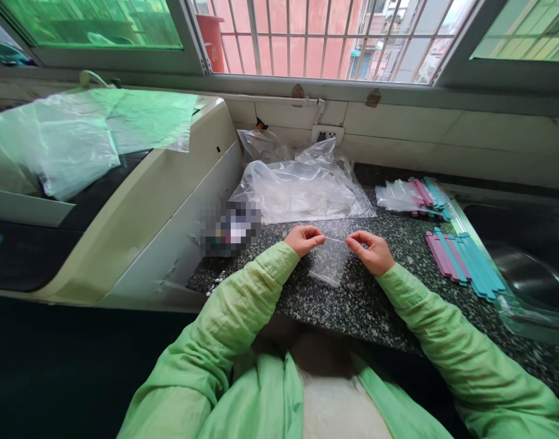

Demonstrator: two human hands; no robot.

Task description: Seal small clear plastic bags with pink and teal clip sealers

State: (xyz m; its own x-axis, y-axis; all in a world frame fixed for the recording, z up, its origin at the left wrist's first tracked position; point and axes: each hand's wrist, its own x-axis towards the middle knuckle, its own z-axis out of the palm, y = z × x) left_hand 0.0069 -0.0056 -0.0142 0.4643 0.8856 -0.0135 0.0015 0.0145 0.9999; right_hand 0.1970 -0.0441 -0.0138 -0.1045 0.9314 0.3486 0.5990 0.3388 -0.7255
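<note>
My left hand (pixel 303 239) and my right hand (pixel 373 250) each pinch one top corner of a small clear plastic bag (pixel 330 262). The bag hangs between them just above the dark speckled counter (pixel 361 299). Both arms wear light green sleeves. To the right of my right hand lies a row of pink and blue flat sticks (pixel 462 262). Further back on the right lie small clear bags with pink and blue sticks in them (pixel 416 195).
A heap of large clear plastic bags (pixel 297 186) lies at the back of the counter under a wall socket (pixel 327 132). A white appliance (pixel 137 201) with plastic sheets on top stands to the left. A steel sink (pixel 530 274) is at the right.
</note>
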